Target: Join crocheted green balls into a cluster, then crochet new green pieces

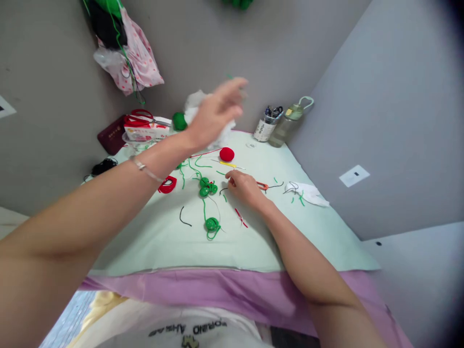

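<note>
My left hand (222, 110) is raised above the back of the table, smeared by motion, its thumb and fingers apart. A small green bit shows by its fingertips; whether it touches them I cannot tell. My right hand (245, 187) rests low over the table with curled fingers, and what they hold, if anything, is hidden. Beside its fingers lie a cluster of green crocheted balls (205, 186) and a yellow-handled crochet hook (228, 165). An orange-handled tool (262, 185) sits just past the knuckles, partly covered. Nearer me is a single green ball (212, 224) with a yarn tail.
A red yarn ball (226, 154), red tape-like roll (167, 184) and yarn scraps dot the pale cloth. Red scissors (139, 117) top a box at back left. A pen holder (266, 125) and bottle (286, 126) stand at back right. White cloth (308, 193) lies right.
</note>
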Action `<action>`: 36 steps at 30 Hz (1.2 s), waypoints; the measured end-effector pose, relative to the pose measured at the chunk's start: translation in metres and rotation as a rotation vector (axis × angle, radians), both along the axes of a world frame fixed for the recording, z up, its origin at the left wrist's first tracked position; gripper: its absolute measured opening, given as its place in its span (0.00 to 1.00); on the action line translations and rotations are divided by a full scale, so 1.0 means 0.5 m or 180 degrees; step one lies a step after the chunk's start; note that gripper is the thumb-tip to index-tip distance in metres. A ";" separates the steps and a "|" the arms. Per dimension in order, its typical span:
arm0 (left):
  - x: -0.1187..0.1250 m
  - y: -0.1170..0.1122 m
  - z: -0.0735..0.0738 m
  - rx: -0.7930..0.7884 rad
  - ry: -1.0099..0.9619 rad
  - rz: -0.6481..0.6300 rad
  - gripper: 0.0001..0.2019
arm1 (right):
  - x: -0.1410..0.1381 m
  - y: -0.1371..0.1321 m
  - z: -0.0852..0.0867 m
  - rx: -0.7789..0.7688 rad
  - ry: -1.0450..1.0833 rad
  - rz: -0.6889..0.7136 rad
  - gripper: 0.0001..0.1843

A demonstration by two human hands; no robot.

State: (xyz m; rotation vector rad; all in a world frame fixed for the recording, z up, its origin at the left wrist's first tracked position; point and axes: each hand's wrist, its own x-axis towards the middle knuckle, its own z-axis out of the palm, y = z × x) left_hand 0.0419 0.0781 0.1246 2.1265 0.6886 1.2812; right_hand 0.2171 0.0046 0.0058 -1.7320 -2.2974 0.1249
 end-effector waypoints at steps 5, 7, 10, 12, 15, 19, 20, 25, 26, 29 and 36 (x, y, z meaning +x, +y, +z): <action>0.058 0.022 -0.031 -0.0716 0.1543 -0.0719 0.21 | 0.023 0.003 -0.002 -0.0102 -0.0151 -0.0005 0.17; 0.026 0.021 -0.053 -0.0646 0.1657 -0.0654 0.17 | 0.028 0.003 0.000 -0.0070 -0.0166 -0.0020 0.16; -0.055 0.027 -0.073 -0.0537 0.1951 -0.0268 0.12 | 0.027 0.001 0.004 -0.0013 -0.0075 0.0019 0.15; -0.114 0.037 -0.079 -0.0623 0.2195 -0.0172 0.09 | 0.024 -0.001 0.006 0.0005 0.0014 0.0061 0.14; -0.190 0.055 -0.088 -0.0697 0.2388 -0.0173 0.09 | 0.020 -0.003 0.009 0.0084 0.0180 0.0099 0.13; -0.252 0.076 -0.112 -0.0716 0.2265 0.0257 0.07 | 0.018 -0.003 0.008 0.0108 0.0358 0.0055 0.11; -0.261 0.081 -0.120 -0.0664 0.2306 0.0426 0.07 | 0.019 -0.003 0.008 0.0100 0.0368 0.0040 0.11; -0.262 0.110 -0.167 -0.0471 0.2405 0.0740 0.08 | 0.020 0.001 0.003 0.0076 0.0371 0.0046 0.11; -0.257 0.114 -0.174 -0.0449 0.2393 0.0773 0.07 | 0.021 0.002 0.002 0.0066 0.0359 0.0037 0.12; -0.236 0.116 -0.181 -0.0385 0.2455 0.0935 0.08 | 0.021 0.004 0.003 0.0014 0.0298 0.0008 0.12; -0.221 0.048 -0.184 -0.0269 0.2869 0.0458 0.07 | 0.018 -0.001 0.004 0.0039 0.0314 0.0075 0.12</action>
